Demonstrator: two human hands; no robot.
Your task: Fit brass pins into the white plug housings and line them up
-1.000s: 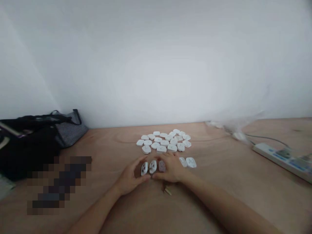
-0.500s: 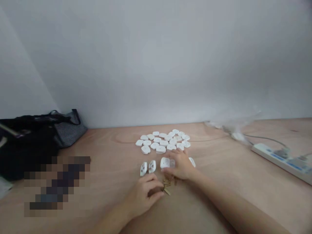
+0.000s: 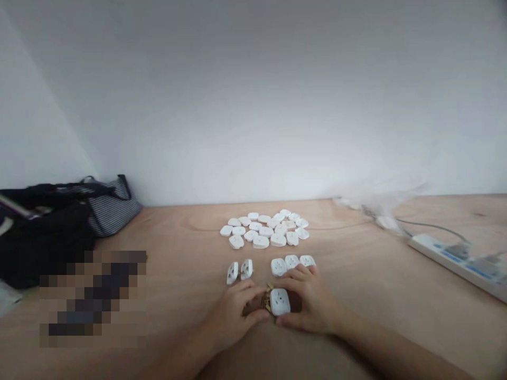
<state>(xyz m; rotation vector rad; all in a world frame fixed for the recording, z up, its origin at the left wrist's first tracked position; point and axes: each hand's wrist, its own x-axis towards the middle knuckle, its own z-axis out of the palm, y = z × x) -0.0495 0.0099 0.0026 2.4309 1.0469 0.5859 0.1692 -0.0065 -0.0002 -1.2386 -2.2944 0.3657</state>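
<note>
- We see a white plastic socket face [image 3: 279, 302] pinched between the fingers and thumb of the right hand [image 3: 311, 302], above the counter [image 3: 376, 322].
- The left hand's [image 3: 233, 321] curled fingers touch small brass parts [image 3: 268, 300], probably pins.
- A power strip [image 3: 451, 261] lies far right.

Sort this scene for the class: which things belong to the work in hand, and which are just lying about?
Work in hand:
left hand
right hand
white plastic socket casing
small brass pins
pile of white plastic socket casings

Lying about:
black fabric bag
grey striped bag
white power strip
</note>
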